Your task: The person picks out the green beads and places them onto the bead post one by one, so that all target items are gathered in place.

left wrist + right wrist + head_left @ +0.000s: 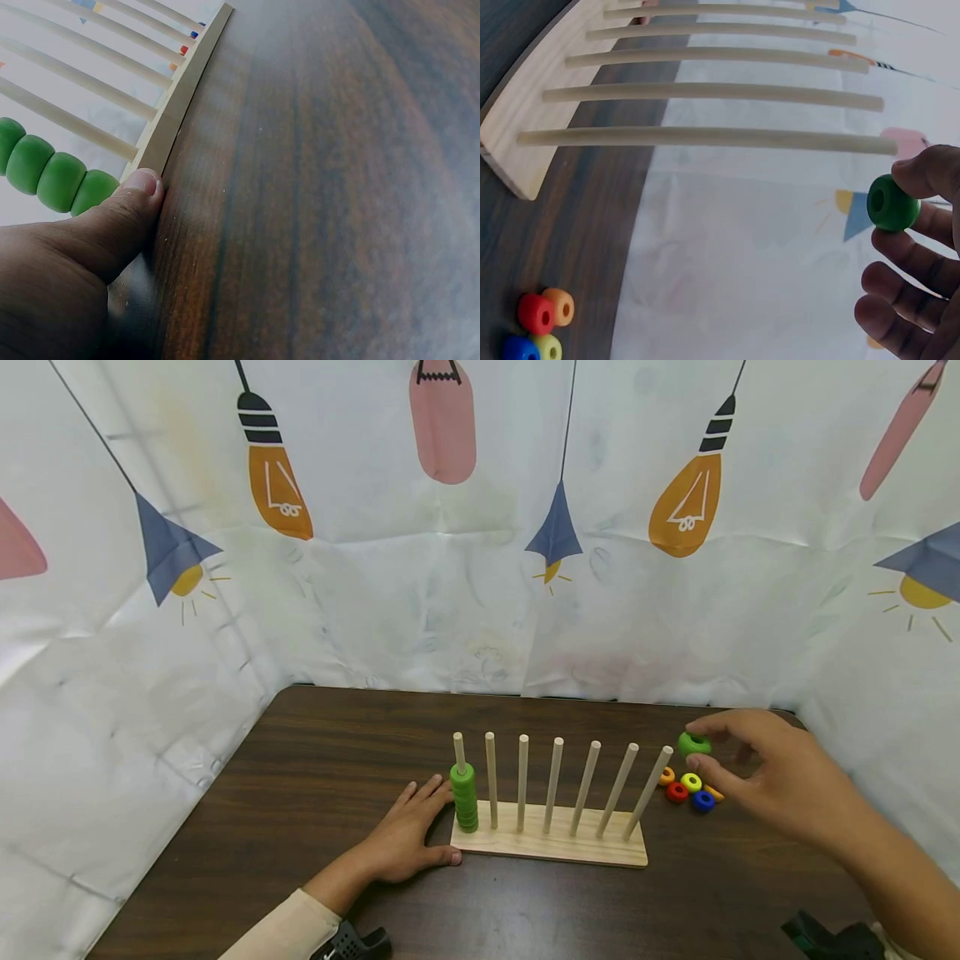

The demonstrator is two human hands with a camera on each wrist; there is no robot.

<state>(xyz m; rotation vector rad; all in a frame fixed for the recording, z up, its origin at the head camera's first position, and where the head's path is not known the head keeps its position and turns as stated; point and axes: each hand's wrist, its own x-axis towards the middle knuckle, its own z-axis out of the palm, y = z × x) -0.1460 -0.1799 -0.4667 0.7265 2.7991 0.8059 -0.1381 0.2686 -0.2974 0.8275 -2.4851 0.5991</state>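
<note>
A wooden peg rack point(551, 847) stands on the table with a row of upright pegs. Several green beads point(465, 799) are stacked on its leftmost peg; the other pegs are bare. My left hand point(408, 835) lies by the rack's left end, fingers stretched out on the table. In the left wrist view its thumb point(124, 214) touches the base's edge near the green stack. Right of the rack, my right hand point(780, 768) pinches a green bead point(892, 204) between thumb and fingers, raised near the top of the rightmost peg and apart from it.
Loose beads lie on the table right of the rack, below my right hand: a red bead point(677, 792), a blue bead point(703, 802), a yellow bead point(692, 782) and orange ones point(667, 776). A white printed sheet point(375, 627) hangs behind the dark wooden table point(247, 827).
</note>
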